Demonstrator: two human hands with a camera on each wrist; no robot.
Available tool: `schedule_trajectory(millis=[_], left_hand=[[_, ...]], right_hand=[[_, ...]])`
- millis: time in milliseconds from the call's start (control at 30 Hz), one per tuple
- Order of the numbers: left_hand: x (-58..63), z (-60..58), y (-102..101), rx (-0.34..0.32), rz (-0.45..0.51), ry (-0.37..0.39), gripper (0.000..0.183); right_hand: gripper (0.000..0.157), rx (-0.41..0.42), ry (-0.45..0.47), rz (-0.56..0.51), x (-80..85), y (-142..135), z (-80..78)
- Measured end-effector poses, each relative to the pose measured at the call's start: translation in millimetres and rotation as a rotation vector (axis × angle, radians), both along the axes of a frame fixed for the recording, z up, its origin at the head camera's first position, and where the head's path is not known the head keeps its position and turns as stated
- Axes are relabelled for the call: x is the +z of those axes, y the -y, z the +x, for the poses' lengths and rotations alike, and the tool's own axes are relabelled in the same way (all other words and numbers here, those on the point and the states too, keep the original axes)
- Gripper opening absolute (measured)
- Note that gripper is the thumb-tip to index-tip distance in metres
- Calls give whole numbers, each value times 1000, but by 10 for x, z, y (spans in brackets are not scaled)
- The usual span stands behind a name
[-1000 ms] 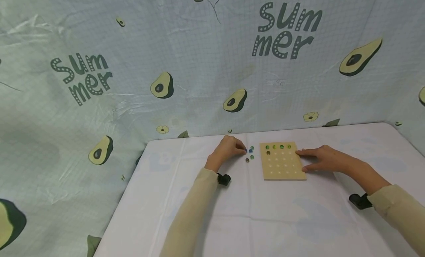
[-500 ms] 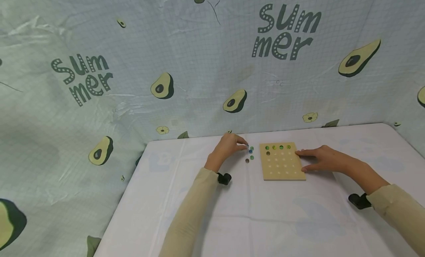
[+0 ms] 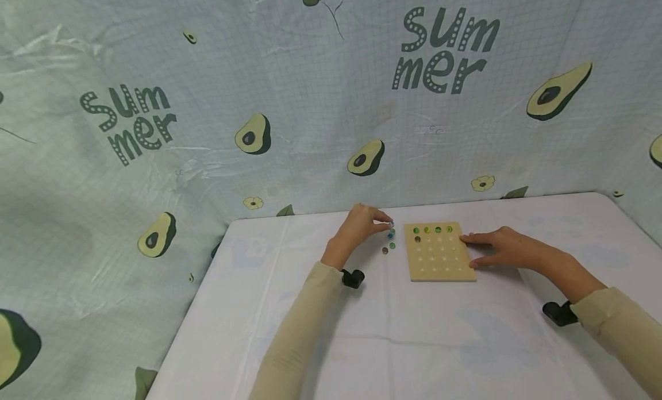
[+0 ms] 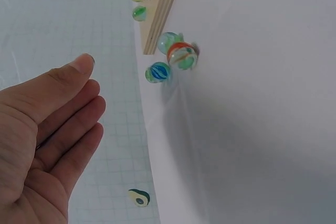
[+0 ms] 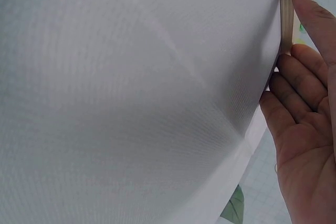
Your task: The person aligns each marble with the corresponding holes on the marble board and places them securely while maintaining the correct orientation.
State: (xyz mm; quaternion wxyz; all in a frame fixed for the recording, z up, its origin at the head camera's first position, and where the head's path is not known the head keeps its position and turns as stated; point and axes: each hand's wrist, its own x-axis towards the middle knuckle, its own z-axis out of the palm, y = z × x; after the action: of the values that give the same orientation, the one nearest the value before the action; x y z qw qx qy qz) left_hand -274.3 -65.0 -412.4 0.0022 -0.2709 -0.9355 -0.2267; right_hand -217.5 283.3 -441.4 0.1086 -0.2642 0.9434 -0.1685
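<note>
A square wooden board (image 3: 436,276) with rows of small hollows lies on the table. Its far row carries several green and yellow-green marbles (image 3: 438,230), and a brown marble (image 3: 418,239) sits at the left of the second row. Left of the board, my left hand (image 3: 359,223) pinches a bluish marble (image 3: 391,223) at its fingertips; the left wrist view hides that marble behind the thumb. Loose marbles lie just below, among them a blue one (image 4: 158,72) and a red-and-green one (image 4: 182,56). My right hand (image 3: 509,247) touches the board's right edge with extended index finger and thumb.
A pale cloth covers the table (image 3: 403,342). Behind it and to the left hangs a sheet (image 3: 310,89) printed with avocados. Near the board's left side lie a green marble (image 3: 392,245) and a brown one (image 3: 385,250).
My left hand has lifted the bluish marble and shifted slightly away from me and to the right, toward the board. The right hand and the board have stayed in place.
</note>
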Motion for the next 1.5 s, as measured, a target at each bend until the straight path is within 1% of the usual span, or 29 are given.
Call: schedule_trajectory(millis=[167, 267, 400, 533, 667, 1033, 1267, 1500], left_hand=[[18, 35, -49, 6, 23, 27, 21], [17, 50, -83, 16, 13, 32, 22], [8, 61, -130, 10, 3, 21, 23], [-2, 67, -177, -15, 16, 1, 23], [-15, 73, -224, -36, 38, 0, 23], [-41, 104, -329, -63, 43, -16, 22], [-83, 116, -354, -60, 46, -24, 23], [-63, 122, -383, -58, 42, -24, 23]], right_hand=[[79, 1, -4, -10, -9, 8, 12], [78, 3, -7, -9, -15, 14, 15], [79, 0, -10, 2, -12, 18, 13], [78, 2, -21, 7, -7, 11, 12], [77, 8, -27, -1, -18, 6, 9], [79, 7, -37, 13, -40, -7, -13], [80, -2, -34, -1, -43, -14, -2], [81, -41, -33, -16, -63, -13, 22]])
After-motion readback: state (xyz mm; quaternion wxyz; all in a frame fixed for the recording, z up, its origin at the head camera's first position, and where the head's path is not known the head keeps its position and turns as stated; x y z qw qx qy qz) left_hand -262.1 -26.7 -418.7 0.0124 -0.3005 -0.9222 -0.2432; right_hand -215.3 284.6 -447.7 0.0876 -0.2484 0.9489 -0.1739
